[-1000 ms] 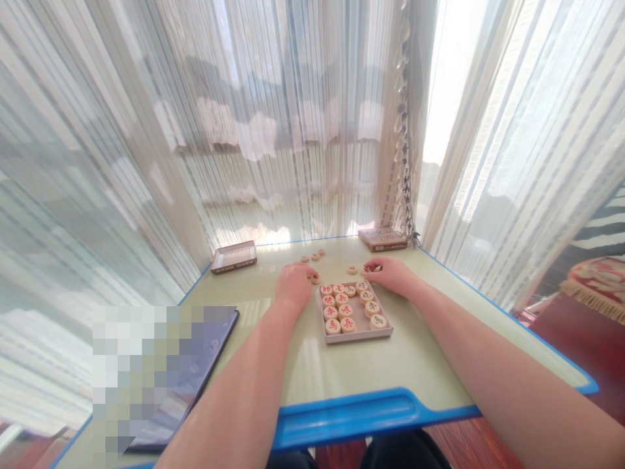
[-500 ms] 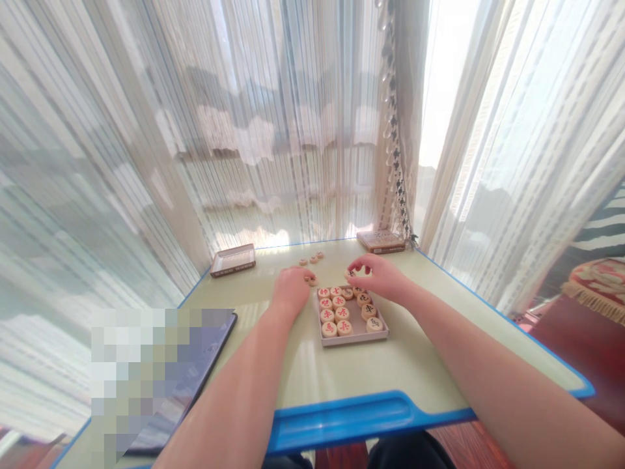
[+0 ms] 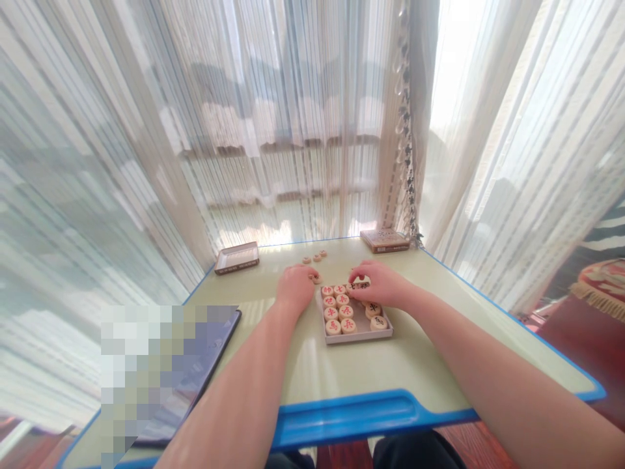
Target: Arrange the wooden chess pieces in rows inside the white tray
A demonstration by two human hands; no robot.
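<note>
An open shallow box (image 3: 359, 337) on the table holds round wooden Chinese chess pieces. Red-marked pieces (image 3: 346, 312) fill its left side; black-marked ones, such as a horse piece (image 3: 378, 323), lie along the right and far edge. Over the far right part of the box, my right hand (image 3: 381, 283) pinches a black-marked piece at the far row, partly hidden by the fingers. My left hand (image 3: 295, 288) rests just left of the box's far corner, fingers curled at a chess piece (image 3: 317, 279) on the table; its fingertips are partly hidden.
Three loose pieces (image 3: 316, 258) lie farther back. An upturned box lid (image 3: 237, 258) is at the back left, a closed box (image 3: 385, 240) at the back right. A dark-edged tablet-like slab (image 3: 215, 348), partly blurred out, lies left. Curtains (image 3: 303, 130) hang behind the blue-edged table (image 3: 351, 417).
My right hand has lowered its piece from beyond the box's far edge toward the far row inside. My left hand stays by the loose piece. The view has shifted slightly.
</note>
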